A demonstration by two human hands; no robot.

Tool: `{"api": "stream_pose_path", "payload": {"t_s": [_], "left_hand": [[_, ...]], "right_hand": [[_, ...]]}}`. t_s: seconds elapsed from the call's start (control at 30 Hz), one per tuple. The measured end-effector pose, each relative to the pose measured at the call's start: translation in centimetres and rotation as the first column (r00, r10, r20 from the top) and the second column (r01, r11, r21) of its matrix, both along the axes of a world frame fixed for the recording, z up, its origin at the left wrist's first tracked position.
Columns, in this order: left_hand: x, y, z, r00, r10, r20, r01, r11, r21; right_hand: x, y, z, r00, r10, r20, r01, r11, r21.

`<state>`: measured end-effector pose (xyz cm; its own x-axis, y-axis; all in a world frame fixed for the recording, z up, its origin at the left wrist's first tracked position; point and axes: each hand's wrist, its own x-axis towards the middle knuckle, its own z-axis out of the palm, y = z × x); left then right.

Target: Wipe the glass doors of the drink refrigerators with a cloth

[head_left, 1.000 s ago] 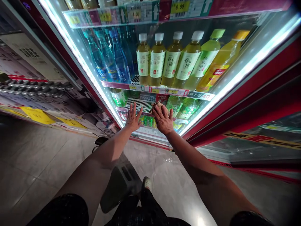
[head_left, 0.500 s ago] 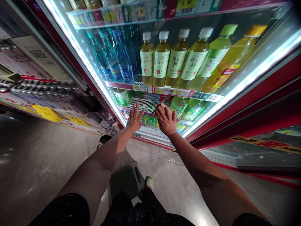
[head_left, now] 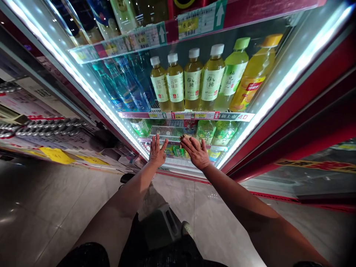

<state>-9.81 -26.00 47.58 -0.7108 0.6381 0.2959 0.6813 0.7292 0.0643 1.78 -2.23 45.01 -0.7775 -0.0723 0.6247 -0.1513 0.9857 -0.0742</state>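
Note:
My left hand point(head_left: 157, 152) is open, its fingers spread, in front of the lower wire shelf point(head_left: 167, 132) of a lit drinks fridge. Whether its fingertips touch the shelf edge I cannot tell. Under the fingers of my right hand point(head_left: 198, 154) is a crumpled brownish cloth point(head_left: 185, 137), held against the front of that shelf and partly hidden. Beyond that hand stand green-labelled bottles point(head_left: 206, 130). On the shelf above is a row of tea bottles point(head_left: 193, 81) with white caps.
An orange-capped bottle point(head_left: 251, 79) and blue bottles point(head_left: 139, 92) flank the tea bottles. An upper shelf with a price strip point(head_left: 151, 37) juts out overhead. Grey-green container point(head_left: 160, 226) stands by my legs. Packed goods point(head_left: 55, 137) line the left side.
The view has shifted, so the fridge's upper shelf shows more. My right hand with the cloth sits slightly lower in the picture. My left hand stays spread.

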Motion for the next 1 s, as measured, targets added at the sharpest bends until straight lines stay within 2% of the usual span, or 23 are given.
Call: {"api": "stream_pose_path", "payload": {"t_s": [0.17,0.33,0.57,0.7,0.8,0.87,0.93,1.0], "left_hand": [[-1.0,0.0,-1.3,0.999,-0.032,-0.014,0.032,0.999,0.019],[-1.6,0.3,-2.4,0.998,-0.068,-0.008,0.068,0.994,0.088],[-1.7,0.3,-3.8,0.988,-0.154,-0.025,0.156,0.973,0.167],[-2.7,-0.8,-5.4,0.973,-0.220,-0.064,0.228,0.956,0.183],[-3.9,-1.5,-7.4,0.959,-0.259,-0.111,0.276,0.942,0.190],[-4.6,-1.4,-8.9,0.952,-0.270,-0.147,0.298,0.929,0.221],[-4.8,-1.1,-10.1,0.945,-0.271,-0.181,0.312,0.913,0.264],[-4.8,-0.7,-11.1,0.947,-0.246,-0.207,0.299,0.909,0.289]], "right_hand": [[-1.4,-1.9,-0.3,0.997,-0.071,-0.016,0.071,0.997,-0.011],[-1.5,-1.9,-0.6,0.995,-0.104,-0.004,0.104,0.994,0.040],[-1.9,-2.4,-2.2,0.959,-0.269,-0.092,0.279,0.953,0.120],[-2.6,-2.9,-3.9,0.912,-0.341,-0.227,0.375,0.918,0.126],[-3.7,-4.1,-5.7,0.865,-0.416,-0.281,0.444,0.895,0.040],[-4.6,-5.4,-7.2,0.844,-0.468,-0.261,0.482,0.876,-0.014],[-5.4,-6.6,-9.1,0.862,-0.459,-0.216,0.469,0.883,-0.006],[-5.9,-7.4,-10.8,0.903,-0.388,-0.184,0.398,0.917,0.021]]}}
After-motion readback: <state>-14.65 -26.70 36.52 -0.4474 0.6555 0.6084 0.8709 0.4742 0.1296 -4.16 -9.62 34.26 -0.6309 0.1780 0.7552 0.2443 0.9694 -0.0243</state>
